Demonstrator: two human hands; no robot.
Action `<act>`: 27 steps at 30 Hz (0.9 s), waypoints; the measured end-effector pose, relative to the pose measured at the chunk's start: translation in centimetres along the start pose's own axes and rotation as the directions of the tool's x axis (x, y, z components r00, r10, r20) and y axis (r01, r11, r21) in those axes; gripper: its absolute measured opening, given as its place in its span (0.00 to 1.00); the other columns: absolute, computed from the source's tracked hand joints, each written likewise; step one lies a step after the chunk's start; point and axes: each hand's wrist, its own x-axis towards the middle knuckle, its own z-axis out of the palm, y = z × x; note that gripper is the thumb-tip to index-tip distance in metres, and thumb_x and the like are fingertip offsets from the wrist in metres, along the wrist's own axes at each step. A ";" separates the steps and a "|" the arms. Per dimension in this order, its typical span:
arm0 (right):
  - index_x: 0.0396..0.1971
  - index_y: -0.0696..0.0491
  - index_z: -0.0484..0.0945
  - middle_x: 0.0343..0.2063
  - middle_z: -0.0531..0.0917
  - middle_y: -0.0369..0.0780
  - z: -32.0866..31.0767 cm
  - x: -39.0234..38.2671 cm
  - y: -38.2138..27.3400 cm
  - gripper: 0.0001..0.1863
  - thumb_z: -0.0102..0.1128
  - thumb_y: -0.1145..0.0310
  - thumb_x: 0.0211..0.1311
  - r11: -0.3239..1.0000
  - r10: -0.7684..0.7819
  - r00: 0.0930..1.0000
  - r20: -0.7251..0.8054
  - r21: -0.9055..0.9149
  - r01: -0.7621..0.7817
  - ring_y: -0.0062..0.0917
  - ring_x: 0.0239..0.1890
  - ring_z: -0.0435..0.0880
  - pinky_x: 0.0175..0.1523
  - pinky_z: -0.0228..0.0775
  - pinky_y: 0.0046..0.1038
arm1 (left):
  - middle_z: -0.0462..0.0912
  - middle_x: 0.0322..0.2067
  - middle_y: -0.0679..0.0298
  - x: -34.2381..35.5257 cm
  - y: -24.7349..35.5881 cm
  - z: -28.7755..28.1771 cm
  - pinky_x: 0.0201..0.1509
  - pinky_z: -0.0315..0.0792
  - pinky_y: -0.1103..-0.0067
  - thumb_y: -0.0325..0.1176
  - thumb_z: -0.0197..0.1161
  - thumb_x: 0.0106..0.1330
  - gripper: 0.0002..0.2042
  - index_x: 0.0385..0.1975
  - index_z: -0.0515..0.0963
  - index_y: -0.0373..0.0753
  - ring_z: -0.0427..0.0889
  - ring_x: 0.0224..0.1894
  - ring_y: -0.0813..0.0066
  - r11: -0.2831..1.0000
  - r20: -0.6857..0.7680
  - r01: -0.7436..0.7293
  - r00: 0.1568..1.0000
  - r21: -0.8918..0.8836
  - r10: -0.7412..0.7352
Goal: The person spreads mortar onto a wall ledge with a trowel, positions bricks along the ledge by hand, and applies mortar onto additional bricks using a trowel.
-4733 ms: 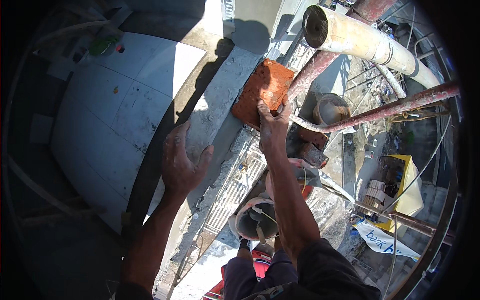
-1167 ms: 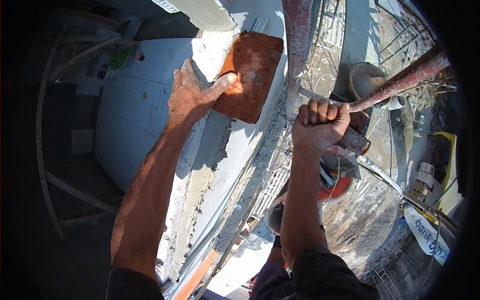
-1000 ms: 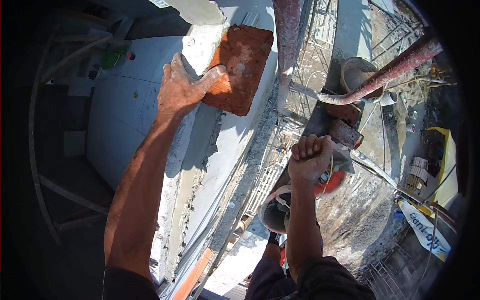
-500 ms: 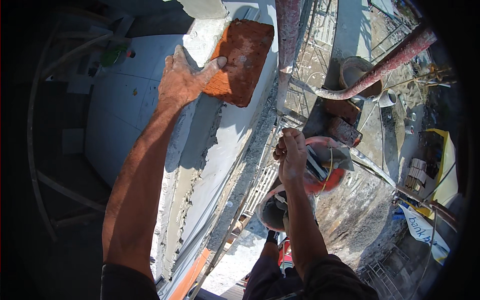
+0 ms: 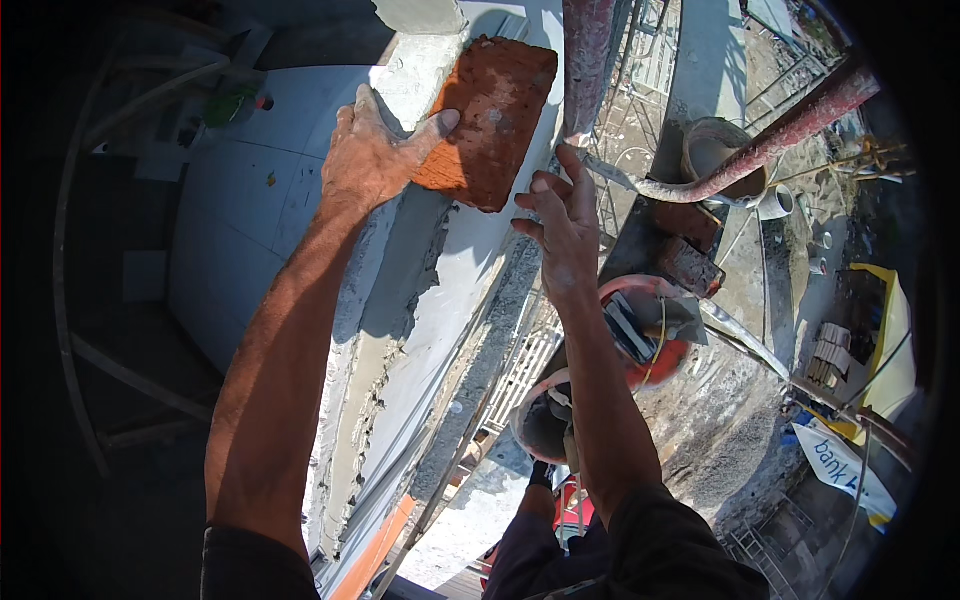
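Observation:
An orange-red clay brick [image 5: 493,125] is held near the end of a masonry ledge, its broad face turned up toward me. My left hand [image 5: 375,160] grips it from the left, thumb lying over its near left edge; the other fingers go partly out of sight behind it. Grey mortar [image 5: 395,290] covers the top of the ledge in a long strip below the brick. My right hand [image 5: 565,220] is raised just right of the brick's lower corner, apart from it, with fingers spread and nothing in them.
A red-stained metal pole [image 5: 590,60] rises right of the brick, and another slanted pole [image 5: 800,130] crosses the upper right. A mortar bucket [image 5: 715,150], loose bricks [image 5: 690,265] and a red tub with tools [image 5: 650,310] stand to the right. Tiled floor [image 5: 240,200] lies left of the wall.
My right hand has moved up and slightly left toward the brick, and its fingers have opened from a closed pose. My left hand still grips the brick in nearly the same place.

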 end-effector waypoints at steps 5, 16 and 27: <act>0.69 0.53 0.57 0.49 0.72 0.42 1.3 0.4 -0.2 0.37 0.60 0.57 0.65 0.999 -0.016 0.998 0.065 0.041 0.014 0.23 0.45 0.78 0.40 0.75 0.23 | 0.61 0.61 0.37 0.2 -0.7 0.2 0.63 0.71 0.57 0.83 0.53 0.44 0.65 0.70 0.50 0.28 0.67 0.64 0.42 1.000 -0.015 0.002 1.000 0.024 -0.002; 0.71 0.54 0.50 0.51 0.72 0.43 1.3 1.1 -0.6 0.39 0.57 0.56 0.68 0.999 -0.012 0.995 0.100 0.038 0.008 0.26 0.49 0.80 0.42 0.77 0.26 | 0.62 0.61 0.37 0.2 -0.3 0.1 0.64 0.69 0.56 0.84 0.51 0.44 0.65 0.70 0.51 0.29 0.67 0.64 0.43 1.000 -0.021 0.011 1.000 0.014 -0.011; 0.71 0.52 0.54 0.49 0.72 0.39 0.5 -0.4 -0.2 0.38 0.59 0.56 0.66 0.998 0.054 0.998 0.030 0.038 -0.055 0.20 0.43 0.76 0.40 0.75 0.24 | 0.55 0.66 0.34 -0.5 0.9 -1.0 0.69 0.61 0.55 0.82 0.53 0.45 0.64 0.71 0.50 0.32 0.56 0.70 0.40 0.994 0.052 0.100 0.994 -0.045 -0.098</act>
